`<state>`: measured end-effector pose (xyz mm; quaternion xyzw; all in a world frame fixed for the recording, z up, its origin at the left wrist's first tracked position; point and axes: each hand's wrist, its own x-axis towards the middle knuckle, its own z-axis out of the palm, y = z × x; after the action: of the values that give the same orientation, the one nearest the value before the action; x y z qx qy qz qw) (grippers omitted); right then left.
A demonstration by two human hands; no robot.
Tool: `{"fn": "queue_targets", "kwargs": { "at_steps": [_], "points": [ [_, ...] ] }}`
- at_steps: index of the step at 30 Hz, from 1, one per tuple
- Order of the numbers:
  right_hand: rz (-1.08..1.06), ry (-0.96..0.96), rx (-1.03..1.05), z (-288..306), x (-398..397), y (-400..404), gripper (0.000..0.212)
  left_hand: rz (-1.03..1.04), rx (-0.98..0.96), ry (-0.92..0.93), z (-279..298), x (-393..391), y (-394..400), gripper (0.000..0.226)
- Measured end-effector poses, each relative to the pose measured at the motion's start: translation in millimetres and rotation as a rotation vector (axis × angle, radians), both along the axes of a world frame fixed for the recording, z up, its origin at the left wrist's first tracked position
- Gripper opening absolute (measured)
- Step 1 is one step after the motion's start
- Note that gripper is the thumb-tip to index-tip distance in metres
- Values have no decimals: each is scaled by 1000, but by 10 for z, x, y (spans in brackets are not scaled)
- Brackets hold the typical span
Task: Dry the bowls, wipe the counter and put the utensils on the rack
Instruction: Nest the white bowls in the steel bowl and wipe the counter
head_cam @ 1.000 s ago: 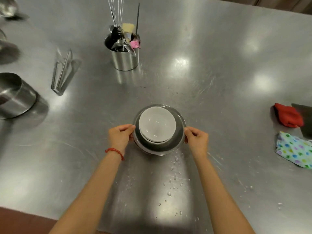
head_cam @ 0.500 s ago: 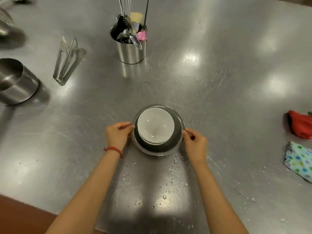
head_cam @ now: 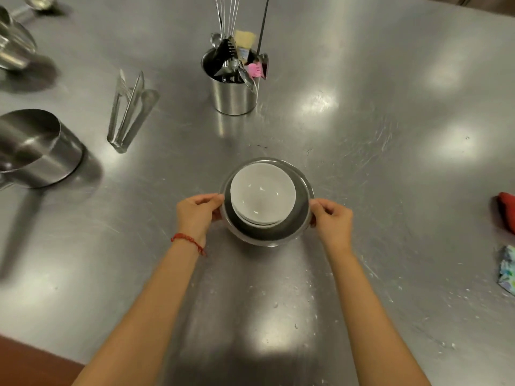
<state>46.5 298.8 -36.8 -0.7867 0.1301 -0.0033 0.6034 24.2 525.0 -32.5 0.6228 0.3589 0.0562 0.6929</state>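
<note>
Head-camera view looks straight down on a scratched stainless-steel counter (head_cam: 376, 121), where a shallow round steel mixing bowl (head_cam: 302, 215) sits near the middle with white ceramic bowls (head_cam: 263, 195) nested inside it. The left hand (head_cam: 199, 215) and right hand (head_cam: 333, 221) each curl their fingers onto opposite sides of the steel rim, thumb over the edge, neither hand spread wide. Holding both sides probably keeps the stack level, so the ceramic does not slide about. Water droplets (head_cam: 295, 325) dot the counter nearer the person, so wiping looks undone.

A tall steel utensil canister (head_cam: 237, 97) stands farther back, crowded with a whisk, spoons and a pink-tipped tool (upright, handles sorted in no obvious way). Steel tongs (head_cam: 128, 110) lie flat to its left, apart from it. A red cloth (head_cam: 507, 213) and a dotted multicoloured cloth (head_cam: 507, 270) wait at the right edge, well away from the bowls, likely for drying.
</note>
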Motion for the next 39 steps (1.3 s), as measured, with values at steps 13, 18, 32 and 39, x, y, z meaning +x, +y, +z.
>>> {"fn": "queue_targets", "kwargs": {
  "at_steps": [13,18,32,39],
  "points": [
    [0,56,41,-260,621,1263,23,-9,47,45,-162,615,1181,17],
    [-44,92,47,-320,667,1352,24,2,32,63,-218,681,1244,17],
    [189,-69,-598,-108,-11,439,33,-459,1104,-397,166,324,400,23],
    [108,-84,-776,-164,-549,-884,33,-812,1402,-385,12,-31,-1050,34]
  ]
}}
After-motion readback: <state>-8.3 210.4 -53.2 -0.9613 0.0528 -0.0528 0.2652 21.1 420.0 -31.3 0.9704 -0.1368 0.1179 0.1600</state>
